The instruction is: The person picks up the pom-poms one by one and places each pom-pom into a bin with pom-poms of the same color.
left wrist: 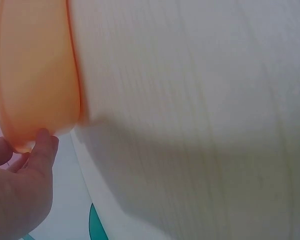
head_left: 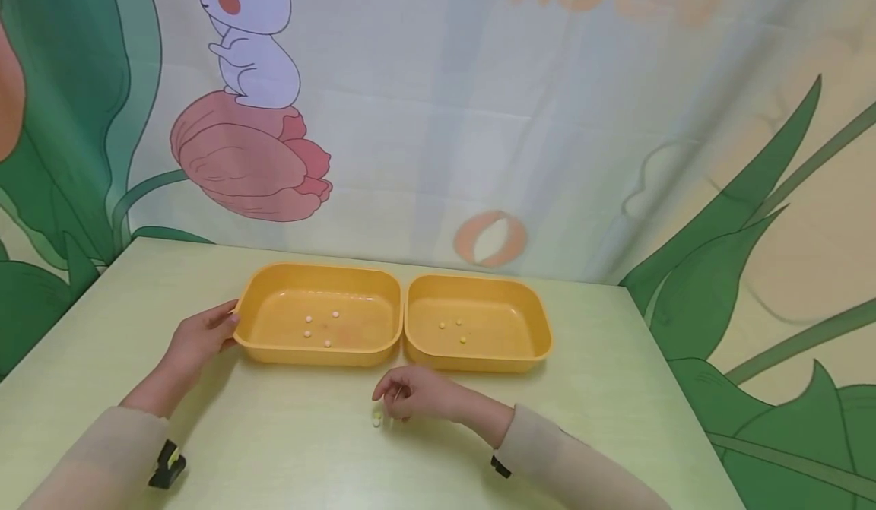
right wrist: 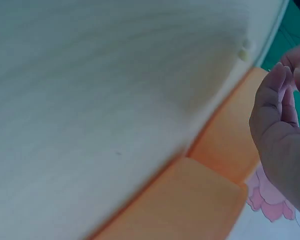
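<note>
My left hand [head_left: 198, 337] grips the left end of a yellow plastic tray [head_left: 301, 356], thumb over the rim. In the left wrist view, the fingers [left wrist: 42, 150] pinch the tray's corner. Several small white beads [head_left: 307, 334] lie scattered inside this tray. Three small yellow beads [head_left: 462, 340] lie in the second yellow tray [head_left: 479, 362]. My right hand [head_left: 427, 394] hovers low over the table in front of the trays, fingers loosely bent, nothing visible between them. Just beside its fingertips, a tiny cluster of yellow and white beads [head_left: 376, 419] sits on the table.
Both trays stand side by side, ends nearly touching, toward the back of the pale wood-grain table [head_left: 274, 434]. A printed curtain [head_left: 411, 153] with a rabbit and flowers hangs right behind the table. Black straps [head_left: 167, 466] show at both wrists.
</note>
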{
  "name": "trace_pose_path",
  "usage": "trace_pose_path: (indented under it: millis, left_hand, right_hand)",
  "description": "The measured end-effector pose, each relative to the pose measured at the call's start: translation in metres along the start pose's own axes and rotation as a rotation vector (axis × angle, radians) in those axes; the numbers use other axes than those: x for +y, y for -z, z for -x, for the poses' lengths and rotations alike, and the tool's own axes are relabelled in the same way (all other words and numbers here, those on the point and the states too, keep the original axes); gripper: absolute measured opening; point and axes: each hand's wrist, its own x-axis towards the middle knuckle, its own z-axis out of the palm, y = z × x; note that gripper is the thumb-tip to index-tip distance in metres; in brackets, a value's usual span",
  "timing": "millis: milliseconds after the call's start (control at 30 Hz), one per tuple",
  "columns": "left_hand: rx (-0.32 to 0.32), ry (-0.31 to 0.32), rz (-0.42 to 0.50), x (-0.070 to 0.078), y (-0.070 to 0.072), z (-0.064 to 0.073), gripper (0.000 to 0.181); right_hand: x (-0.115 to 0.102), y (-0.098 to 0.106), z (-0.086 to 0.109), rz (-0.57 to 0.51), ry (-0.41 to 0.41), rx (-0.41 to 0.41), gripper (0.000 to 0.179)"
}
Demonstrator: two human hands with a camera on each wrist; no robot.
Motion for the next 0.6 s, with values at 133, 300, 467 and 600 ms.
trace_pose_path:
  millis: [133,300,467,600]
  left_hand:
    - [-0.004,-0.001,-0.004,0.001,0.0,0.0,0.058]
    - [-0.01,0.004,-0.007,0.001,-0.001,0.0,0.059]
    - [-0.016,0.002,-0.001,0.0,-0.001,0.0,0.06]
    - [-0.015,-0.008,-0.001,-0.002,-0.001,-0.001,0.06]
  right_hand:
    - [0.006,-0.002,-0.005,0.027,-0.015,-0.025,0.021]
    - [0.012,-0.001,-0.012,0.042,-0.03,-0.038,0.022]
    - [0.015,0.0,-0.017,0.093,-0.045,-0.054,0.018]
    - [0.016,-0.003,-0.02,0.147,-0.023,-0.062,0.017]
